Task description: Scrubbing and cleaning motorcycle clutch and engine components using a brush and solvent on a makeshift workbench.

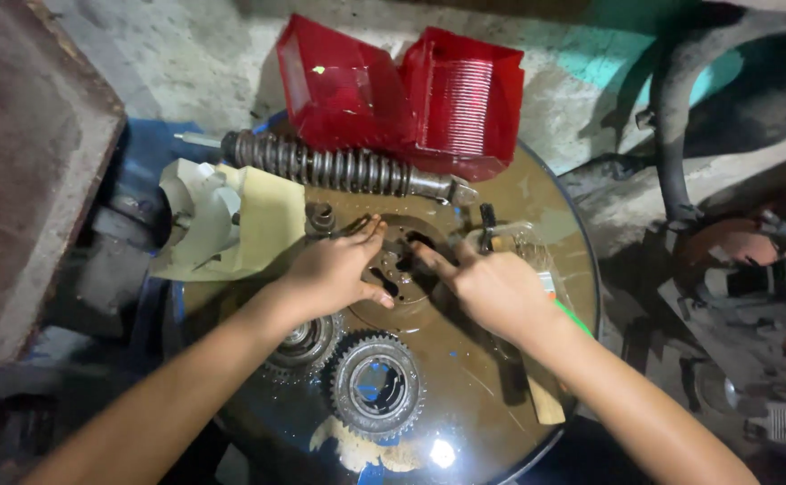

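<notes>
Fingers (370,235) of left hand (335,274) and right hand (492,287): unclenched, pressing a small dark metal plate (399,266) at drum-top worktop (492,395) centre. Even two-sided pressure advisable. Nearby: toothed gear (375,384), coil spring (330,166), red lenses (402,94).

The two lamp covers (402,94) are bright red, one with fine ribbed lines, the spring (335,166) is dark grey with rust-brown rings, the round drum lid (465,386) is oily brown with blue spots, the gear (375,386) is dull grey, and the folded paper (249,220) is pale yellow.
</notes>
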